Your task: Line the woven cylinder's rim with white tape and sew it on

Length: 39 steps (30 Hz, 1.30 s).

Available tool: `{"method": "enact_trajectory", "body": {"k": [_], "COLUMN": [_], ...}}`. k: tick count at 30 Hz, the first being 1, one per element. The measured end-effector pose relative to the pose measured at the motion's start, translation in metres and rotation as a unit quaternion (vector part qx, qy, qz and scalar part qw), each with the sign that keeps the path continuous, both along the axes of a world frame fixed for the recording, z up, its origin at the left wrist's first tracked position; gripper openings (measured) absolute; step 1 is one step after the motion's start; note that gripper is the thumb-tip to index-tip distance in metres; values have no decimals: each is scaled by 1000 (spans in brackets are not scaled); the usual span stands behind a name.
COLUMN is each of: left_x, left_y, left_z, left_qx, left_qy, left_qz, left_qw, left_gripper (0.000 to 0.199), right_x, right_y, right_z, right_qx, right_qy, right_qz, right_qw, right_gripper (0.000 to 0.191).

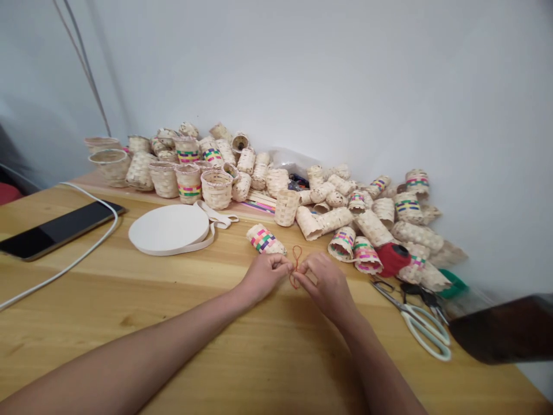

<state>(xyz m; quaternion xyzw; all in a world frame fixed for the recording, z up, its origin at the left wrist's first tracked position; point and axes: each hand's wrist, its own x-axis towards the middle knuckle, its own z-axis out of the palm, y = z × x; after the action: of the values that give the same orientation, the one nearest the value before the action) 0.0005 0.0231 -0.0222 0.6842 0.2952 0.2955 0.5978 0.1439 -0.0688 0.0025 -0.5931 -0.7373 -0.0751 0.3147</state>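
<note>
Between my two hands a thin orange-red cord (296, 253) is pinched near its middle, one loop standing up above the fingers and another hanging below. My left hand (266, 275) is closed, thumb and forefinger on the cord from the left. From the right, my right hand (325, 283) pinches the same cord, fingertips close to the left ones. Just beyond the left hand a small woven basket (264, 239) with pink, green and purple bands lies on its side on the wooden table (207, 351).
Small woven baskets (218, 189) are heaped along the wall. To the left are a roll of white ribbon (169, 228), a phone (60, 229) and a white cable (88, 253). Scissors (425, 331), a red spool (393, 259) and a dark object (505, 329) lie right.
</note>
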Motion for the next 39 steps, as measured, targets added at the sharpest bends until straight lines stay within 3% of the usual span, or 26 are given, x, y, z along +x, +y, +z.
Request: {"method": "enact_trajectory", "body": {"k": [6, 9, 13, 16, 20, 25, 28, 31, 34, 39], "left_x": [-1, -1, -2, -4, -7, -8, -9, -10, -10, -11], "left_y": [0, 0, 1, 2, 2, -7, -8, -2, 6, 10], "left_z": [1, 1, 2, 6, 14, 24, 28, 31, 35, 45], "left_qx": [18, 33, 68, 91, 129, 147, 130, 98, 58, 13], "left_qy": [1, 4, 18, 24, 36, 8, -5, -33, -55, -49], "left_qz": [-10, -24, -35, -25, -22, -101, -94, -33, 18, 28], "left_qw": [1000, 999, 997, 995, 991, 984, 987, 994, 997, 998], "left_gripper": [26, 27, 27, 25, 25, 30, 28, 25, 29, 34], "right_x": [-1, -2, 2, 6, 7, 11, 22, 30, 24, 9], "right_y": [-1, -2, -4, -7, -18, -35, -37, -37, -35, -22], "right_z": [2, 3, 9, 20, 42, 60, 52, 34, 16, -2], "right_qx": [3, 3, -50, -118, -162, -179, -142, -95, -128, -173], "right_qy": [65, 97, 156, 180, 117, 100, 143, 103, 51, 18], "right_qz": [20, -10, -19, -5, -12, -24, -46, -57, 1, 67], "right_qw": [998, 995, 986, 977, 980, 978, 978, 989, 990, 982], "right_gripper": [22, 8, 24, 24, 23, 18, 24, 24, 9, 6]}}
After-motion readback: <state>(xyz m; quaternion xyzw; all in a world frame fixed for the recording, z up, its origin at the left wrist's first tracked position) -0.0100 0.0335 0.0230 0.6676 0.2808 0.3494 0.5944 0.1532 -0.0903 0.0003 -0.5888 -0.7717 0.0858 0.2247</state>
